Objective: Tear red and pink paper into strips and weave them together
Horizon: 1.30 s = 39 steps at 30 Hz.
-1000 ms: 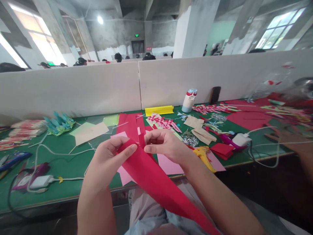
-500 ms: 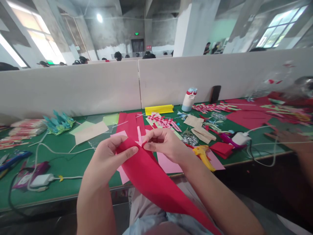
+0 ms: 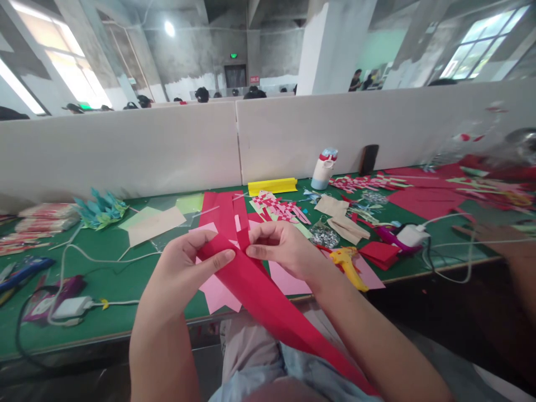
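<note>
A long sheet of red paper (image 3: pixel 268 301) hangs from my fingers down across my lap to the lower right. My left hand (image 3: pixel 184 259) is closed on its upper left end, thumb on top. My right hand (image 3: pixel 280 245) pinches the paper's upper right edge, close to the left fingertips. Between the two hands a narrow red strip (image 3: pixel 242 237) stands up, with a small pink strip (image 3: pixel 237 222) against it. Whether the red strip is part of the sheet I cannot tell. Pink paper sheets (image 3: pixel 220 296) lie beneath my hands on the table.
On the green table (image 3: pixel 121 285) a yellow glue gun (image 3: pixel 349 268) lies right of my right arm. Behind are woven paper strips (image 3: pixel 278 206), a yellow folded piece (image 3: pixel 272 186) and a bottle (image 3: pixel 324 170). Cables run on both sides. Another person's hand (image 3: pixel 489 240) is at far right.
Between my hands, the red strip has come upright and now covers much of the pink strip. The hanging sheet has swung slightly, showing more pink paper below. My hands have barely moved.
</note>
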Each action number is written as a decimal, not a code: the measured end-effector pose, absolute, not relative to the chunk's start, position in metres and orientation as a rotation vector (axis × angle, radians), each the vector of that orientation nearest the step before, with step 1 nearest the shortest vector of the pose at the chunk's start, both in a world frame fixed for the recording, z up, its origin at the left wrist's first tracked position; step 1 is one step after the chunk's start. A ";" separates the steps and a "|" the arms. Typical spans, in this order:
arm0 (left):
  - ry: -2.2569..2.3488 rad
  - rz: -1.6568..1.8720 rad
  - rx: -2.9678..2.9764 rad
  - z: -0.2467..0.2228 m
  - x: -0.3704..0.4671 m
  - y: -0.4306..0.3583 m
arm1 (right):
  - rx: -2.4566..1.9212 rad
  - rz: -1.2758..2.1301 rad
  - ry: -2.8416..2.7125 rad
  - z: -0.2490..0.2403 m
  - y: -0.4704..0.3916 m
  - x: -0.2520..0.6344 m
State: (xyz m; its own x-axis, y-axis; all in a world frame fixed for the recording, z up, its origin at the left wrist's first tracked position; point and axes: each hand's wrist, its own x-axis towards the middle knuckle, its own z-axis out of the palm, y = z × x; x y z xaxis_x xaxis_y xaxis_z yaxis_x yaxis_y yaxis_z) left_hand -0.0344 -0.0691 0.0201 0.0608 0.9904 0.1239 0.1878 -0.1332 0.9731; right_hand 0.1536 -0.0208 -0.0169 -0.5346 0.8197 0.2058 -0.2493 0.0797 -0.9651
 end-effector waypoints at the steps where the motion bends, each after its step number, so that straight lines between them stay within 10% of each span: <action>1: 1.244 1.176 1.467 0.020 -0.035 -0.069 | -0.582 1.585 -1.508 -0.017 -0.021 0.153; 39: 1.339 1.328 1.584 0.016 -0.045 -0.062 | -0.604 1.737 -1.470 -0.029 -0.021 0.158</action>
